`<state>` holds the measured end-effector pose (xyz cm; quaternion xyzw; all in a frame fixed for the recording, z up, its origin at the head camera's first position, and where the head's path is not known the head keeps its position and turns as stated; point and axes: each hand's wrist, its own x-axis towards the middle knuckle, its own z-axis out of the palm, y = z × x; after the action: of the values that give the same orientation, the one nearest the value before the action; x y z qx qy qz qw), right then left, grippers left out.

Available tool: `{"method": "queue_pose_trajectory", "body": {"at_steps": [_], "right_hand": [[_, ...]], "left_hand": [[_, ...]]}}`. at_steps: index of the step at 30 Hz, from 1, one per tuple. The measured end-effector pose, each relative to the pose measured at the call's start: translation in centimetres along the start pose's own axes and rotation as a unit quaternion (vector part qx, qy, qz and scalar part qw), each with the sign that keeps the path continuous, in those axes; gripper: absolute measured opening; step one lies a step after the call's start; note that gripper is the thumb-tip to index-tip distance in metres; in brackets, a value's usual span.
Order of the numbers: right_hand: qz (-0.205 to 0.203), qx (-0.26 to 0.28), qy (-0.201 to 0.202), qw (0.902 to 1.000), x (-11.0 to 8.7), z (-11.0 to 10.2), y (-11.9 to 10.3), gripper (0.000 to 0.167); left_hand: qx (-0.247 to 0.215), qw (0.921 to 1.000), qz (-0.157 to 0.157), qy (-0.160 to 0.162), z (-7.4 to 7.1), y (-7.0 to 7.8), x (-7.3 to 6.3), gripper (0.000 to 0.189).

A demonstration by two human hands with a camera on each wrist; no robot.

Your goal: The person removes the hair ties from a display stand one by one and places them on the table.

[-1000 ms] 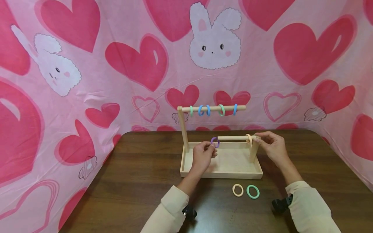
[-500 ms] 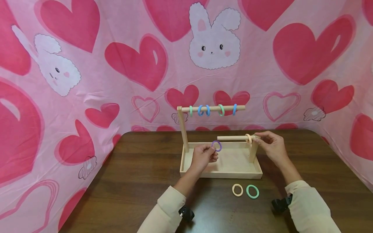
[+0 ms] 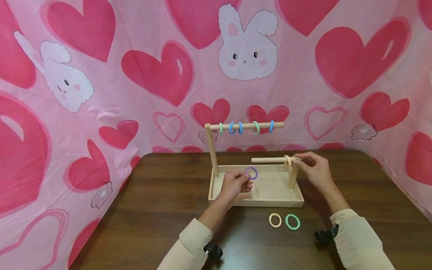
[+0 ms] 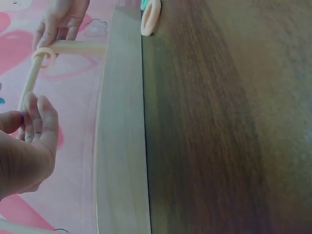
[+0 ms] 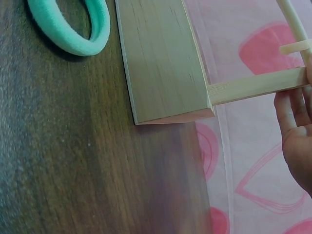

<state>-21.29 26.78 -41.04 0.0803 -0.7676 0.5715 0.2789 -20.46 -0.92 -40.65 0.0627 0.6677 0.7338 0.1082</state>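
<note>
My left hand (image 3: 235, 184) pinches a purple hair tie (image 3: 255, 173) between thumb and fingers. The tie hangs over the tray of a wooden rack (image 3: 266, 203), a little below the free end of the lower rod (image 3: 266, 160). With thumb and fingertips, my right hand (image 3: 316, 168) grips the top of the short post (image 5: 258, 87). A cream hair tie (image 3: 288, 161) hangs on the lower rod right beside those fingers. Green and blue hair ties hang along the upper rod (image 3: 248, 126), among them a blue hair tie (image 3: 271, 127) near its free end.
In front of the rack, a cream hair tie (image 3: 275, 225) and a green hair tie (image 3: 298, 225) lie flat on the dark wooden table (image 3: 162, 210). A pink cloth (image 3: 145, 22) with hearts and rabbits hangs behind the table and along its sides.
My left hand has drawn the purple hair tie slightly down from the lower rod's free end, and the tie has turned to face the head camera. My right hand has stayed on the post.
</note>
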Motion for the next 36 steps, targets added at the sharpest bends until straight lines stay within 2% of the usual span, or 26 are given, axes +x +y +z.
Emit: {"method": "queue_pose_trajectory", "body": {"at_steps": [15,19,24,36], "right_hand": [[-0.005,0.015,0.001,0.9999,0.0,0.0,0.2,0.02],[0.001,0.01,0.001,0.9999,0.1,0.0,0.2,0.019],[0.004,0.007,0.0,1.0,0.1,0.1,0.2,0.02],[-0.014,0.017,-0.002,0.9998,0.1,0.1,0.2,0.019]], "left_hand": [[-0.01,0.9989,-0.034,-0.031,-0.6,-0.4,-0.7,0.023],[-0.014,0.9966,-0.054,-0.061,-0.8,-0.5,-0.8,0.018],[0.006,0.9913,-0.074,-0.109,-1.1,-0.8,-1.0,0.015],[0.049,0.9803,-0.116,-0.152,-1.6,-1.4,-1.6,0.021]]}}
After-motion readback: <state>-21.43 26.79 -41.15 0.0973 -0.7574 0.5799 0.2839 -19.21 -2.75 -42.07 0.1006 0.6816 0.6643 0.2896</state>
